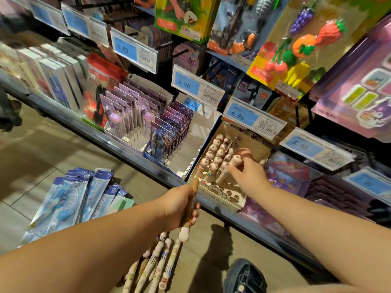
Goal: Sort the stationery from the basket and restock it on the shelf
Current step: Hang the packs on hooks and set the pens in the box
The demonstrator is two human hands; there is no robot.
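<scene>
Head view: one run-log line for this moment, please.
right hand: seating pen in display box | left hand: holding pen bundle

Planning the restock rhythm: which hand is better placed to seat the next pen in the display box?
Right hand: it is already at the display box, gripping a pen over the holes. The left hand holds the spare pens below the shelf.

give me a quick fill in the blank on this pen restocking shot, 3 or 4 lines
1. The right hand is setting a pen into the ____ display box with round holes.
2. The left hand holds a ____ of matching pens that hang downward.
3. The price tag just above the display box reads ____.
4. The blue packs of rulers lie on the ____.

Missing words: cardboard; bunch; 4.90; floor
</scene>
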